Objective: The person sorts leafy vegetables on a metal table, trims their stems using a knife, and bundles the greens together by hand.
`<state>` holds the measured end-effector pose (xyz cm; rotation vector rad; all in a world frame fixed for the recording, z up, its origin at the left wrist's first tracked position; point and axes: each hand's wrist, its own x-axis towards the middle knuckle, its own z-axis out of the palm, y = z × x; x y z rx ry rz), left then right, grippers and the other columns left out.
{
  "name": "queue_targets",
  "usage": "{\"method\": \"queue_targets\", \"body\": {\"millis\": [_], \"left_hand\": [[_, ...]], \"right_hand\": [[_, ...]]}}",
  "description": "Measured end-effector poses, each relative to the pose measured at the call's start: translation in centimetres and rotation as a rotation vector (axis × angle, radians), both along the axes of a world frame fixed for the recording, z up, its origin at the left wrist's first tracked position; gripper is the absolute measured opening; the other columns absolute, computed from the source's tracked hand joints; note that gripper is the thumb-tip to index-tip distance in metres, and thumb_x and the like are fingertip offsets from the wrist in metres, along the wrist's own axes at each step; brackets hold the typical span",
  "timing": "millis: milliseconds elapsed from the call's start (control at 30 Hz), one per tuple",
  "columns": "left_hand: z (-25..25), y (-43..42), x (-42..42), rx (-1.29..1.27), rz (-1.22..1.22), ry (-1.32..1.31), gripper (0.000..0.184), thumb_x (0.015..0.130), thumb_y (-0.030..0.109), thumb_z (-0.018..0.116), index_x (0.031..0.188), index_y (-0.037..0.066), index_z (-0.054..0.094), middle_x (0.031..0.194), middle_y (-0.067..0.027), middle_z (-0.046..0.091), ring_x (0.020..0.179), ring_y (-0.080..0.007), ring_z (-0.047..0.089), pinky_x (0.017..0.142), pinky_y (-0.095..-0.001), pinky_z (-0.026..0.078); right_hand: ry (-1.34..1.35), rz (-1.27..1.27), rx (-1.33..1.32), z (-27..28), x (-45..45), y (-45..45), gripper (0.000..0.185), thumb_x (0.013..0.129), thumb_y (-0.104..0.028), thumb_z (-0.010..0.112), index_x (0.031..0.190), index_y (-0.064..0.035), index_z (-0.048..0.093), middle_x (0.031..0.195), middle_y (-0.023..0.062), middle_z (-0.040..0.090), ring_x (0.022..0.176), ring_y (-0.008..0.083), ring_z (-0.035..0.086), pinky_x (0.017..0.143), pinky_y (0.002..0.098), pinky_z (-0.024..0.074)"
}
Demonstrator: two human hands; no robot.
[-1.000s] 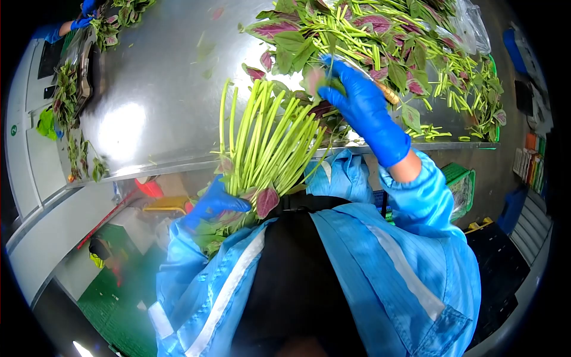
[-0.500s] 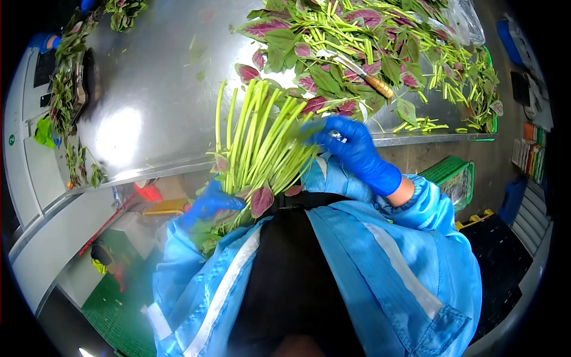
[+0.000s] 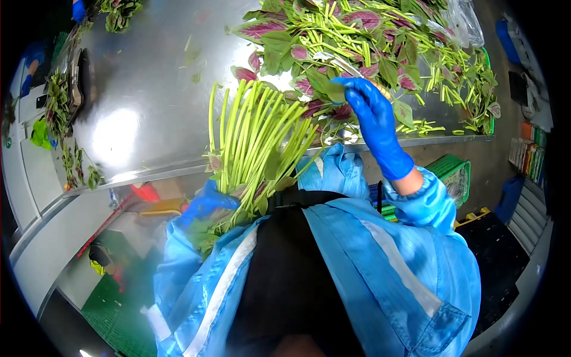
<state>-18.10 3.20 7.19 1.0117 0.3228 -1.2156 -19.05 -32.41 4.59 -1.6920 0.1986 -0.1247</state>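
Note:
My left hand [image 3: 208,205], in a blue glove, is wrapped round a bunch of amaranth [image 3: 253,140] in front of my chest. The pale green stem ends fan upward, while the leaves hang below the grip. To the right and higher, my right hand [image 3: 377,122] pinches a green leaf [image 3: 335,92] at its fingertips, over the edge of the pile. Green-and-purple amaranth [image 3: 303,53] lies heaped on the table beyond. A knife [image 3: 348,66] rests on that heap, its wooden handle mostly covered by my right hand.
The steel table [image 3: 160,77] has its front edge just before me. A clear plastic bag [image 3: 464,24] lies at the back right, near cut stem pieces [image 3: 422,127]. More amaranth [image 3: 57,101] lines the left side by a dark-edged object. A green crate [image 3: 458,178] stands below on the right.
My right hand has moved up and right, away from the bunch, with the leaf at its fingertips. My left hand still grips the bunch, nearly in the same place.

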Motion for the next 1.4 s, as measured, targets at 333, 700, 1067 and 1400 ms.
{"method": "queue_targets", "body": {"millis": [333,700,1067,1400], "left_hand": [[-0.2,-0.4,0.5,-0.021,0.043,0.026,0.083,0.066,-0.009,0.071,0.14,-0.002,0.035,0.136,-0.015,0.048,0.124,-0.0241,0.048,0.105,-0.0349,0.036],[0.0,-0.4,0.3,-0.014,0.048,0.038,0.082,0.066,-0.009,0.072,0.14,-0.002,0.036,0.136,-0.015,0.048,0.123,-0.0235,0.049,0.104,-0.034,0.037],[0.4,0.3,-0.4,-0.015,0.074,0.035,0.082,0.066,-0.01,0.072,0.14,-0.002,0.036,0.135,-0.015,0.049,0.122,-0.0229,0.049,0.103,-0.0332,0.038],[0.7,0.4,-1.4,-0.015,0.086,0.031,0.082,0.066,-0.01,0.073,0.139,-0.002,0.037,0.135,-0.0149,0.049,0.121,-0.0223,0.05,0.102,-0.0324,0.039]], "right_hand": [[0.093,0.186,0.376,-1.1,-1.8,3.5,0.022,0.088,-0.018,0.062,0.109,-0.0132,0.067,0.103,0.0059,0.066,0.086,0.0166,0.063,0.076,0.0328,0.0519],[0.418,0.474,0.102,-0.8,1.2,7.1,0.032,0.083,-0.03,0.07,0.101,-0.0032,0.067,0.096,0.0083,0.067,0.086,0.0208,0.065,0.072,0.031,0.0503],[-0.126,0.583,-0.568,-1.1,2.3,5.3,0.022,0.074,-0.031,0.07,0.083,-0.0107,0.068,0.081,0.0104,0.062,0.081,0.0313,0.06,0.068,0.0415,0.0465],[0.2,1.183,-0.276,1.1,4.5,6.8,0.032,0.082,-0.037,0.065,0.098,-0.01,0.066,0.086,0.015,0.064,0.08,0.0338,0.062,0.07,0.042,0.048]]}}
